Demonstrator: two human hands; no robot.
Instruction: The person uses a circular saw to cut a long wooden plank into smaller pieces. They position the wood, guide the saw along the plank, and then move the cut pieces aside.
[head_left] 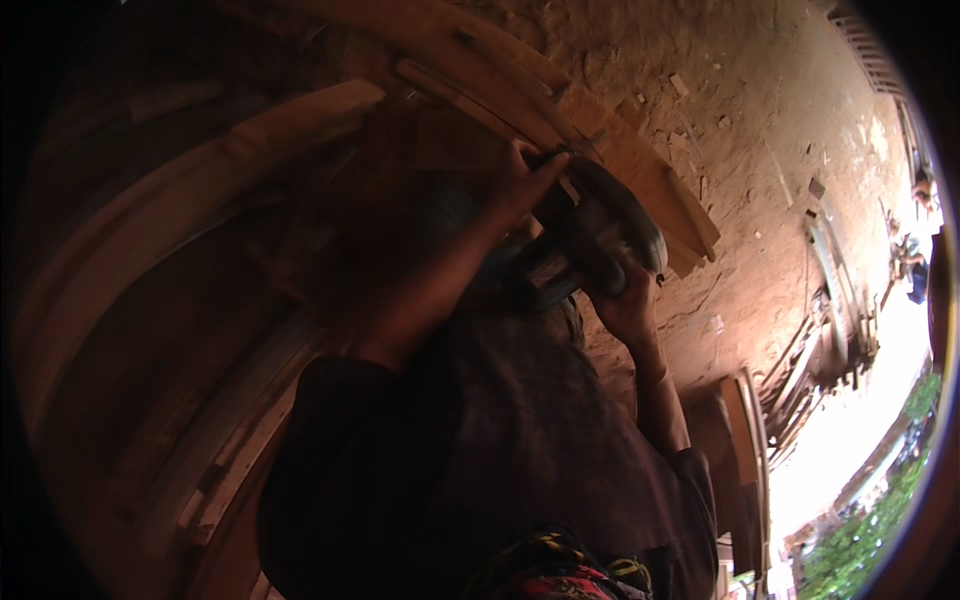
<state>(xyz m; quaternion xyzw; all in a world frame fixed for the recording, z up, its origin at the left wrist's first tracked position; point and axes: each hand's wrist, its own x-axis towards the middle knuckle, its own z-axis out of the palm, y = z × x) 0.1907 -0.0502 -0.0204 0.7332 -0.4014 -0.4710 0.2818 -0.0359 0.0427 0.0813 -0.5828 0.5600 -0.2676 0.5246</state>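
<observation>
A dark handheld power tool (610,215), its rounded housing like that of a circular saw, sits in front of my body, next to brown wooden boards (640,170). My right hand (628,300) is wrapped round the handle at its near end. At the far end, my left hand (538,172) is closed at the tool's front edge, close to a board; deep shade hides part of its grip. The underside of the tool is hidden.
A long curved-looking plank (200,165) lies in shadow at the left. Wood scraps (680,85) litter the earthen floor (740,130). Stacked timber (840,290) stands at the right, with upright boards (742,430) nearer to me. Other people (912,265) are far off at the right edge.
</observation>
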